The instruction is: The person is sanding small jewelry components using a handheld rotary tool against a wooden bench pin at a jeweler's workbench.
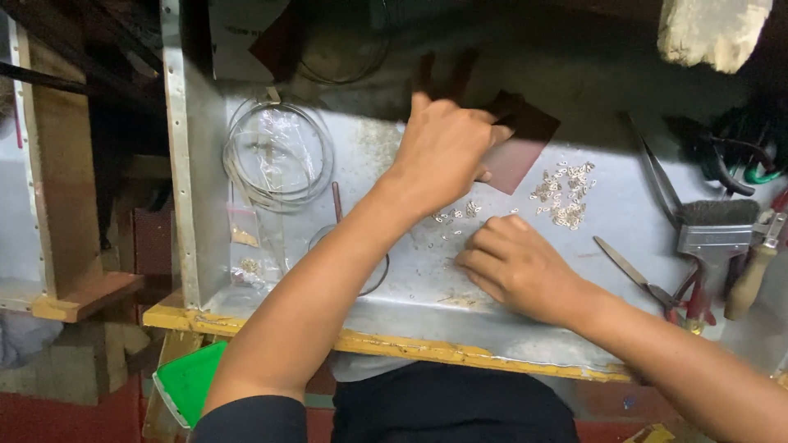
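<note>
Grey sheet-metal lines the workbench tray (525,332) that fills my head view, with a raised metal wall at nine o'clock and a chipped yellow-painted front edge (410,349) at six.

My left hand (443,152) reaches across to about twelve o'clock. Its fingers are curled over the near corner of a dark red-brown square sheet (519,156) lying flat on the metal; thumb and fingertips are hidden behind the knuckles, so I cannot tell whether the sheet is pinched or only pressed.

My right hand (515,267) sits just below centre, palm down, fingers bent and loosely spread, fingertips touching the tray beside a thin scatter of small silver metal links (458,215). It grasps nothing that I can see. A bigger heap of the same small silver pieces (563,193) lies at two o'clock, just right of the red-brown sheet and apart from both hands.

At ten o'clock a coil of silver wire (279,156) rests over a clear plastic bag. Near three o'clock lie long steel tweezers (652,168), a flat brush with dark bristles and a metal ferrule (716,230), and red-handled scissors (652,283). A wooden-handled tool (751,279) sits at the far right edge. A green plastic tub (190,381) shows under the bench at seven o'clock.
</note>
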